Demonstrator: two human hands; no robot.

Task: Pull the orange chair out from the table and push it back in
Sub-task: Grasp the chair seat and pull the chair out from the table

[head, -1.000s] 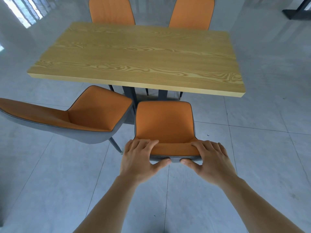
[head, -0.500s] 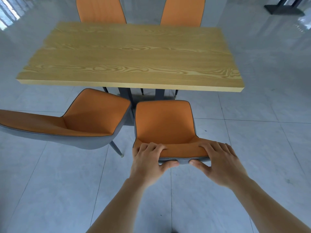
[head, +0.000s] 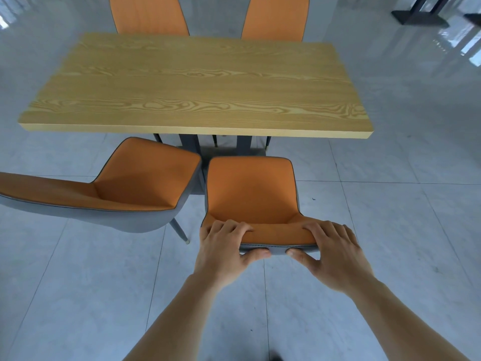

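Observation:
An orange chair point(head: 251, 194) with a grey outer shell stands in front of me, its whole seat out from under the wooden table point(head: 197, 84). My left hand point(head: 225, 252) grips the left part of the backrest's top edge, fingers over the orange side and thumb on the grey back. My right hand point(head: 331, 255) holds the right part of the same edge the same way. A gap of floor shows between the seat's front and the table's near edge.
A second orange chair point(head: 125, 188) stands just left of the held one, turned at an angle and nearly touching it. Two more orange chairs point(head: 148, 14) point(head: 274, 18) are tucked in at the table's far side. Black furniture bases point(head: 421, 16) sit far right on the grey tiled floor.
The chair and both hands have come back toward me, and the gap between the seat and the table edge has widened. My grip on the backrest is unchanged.

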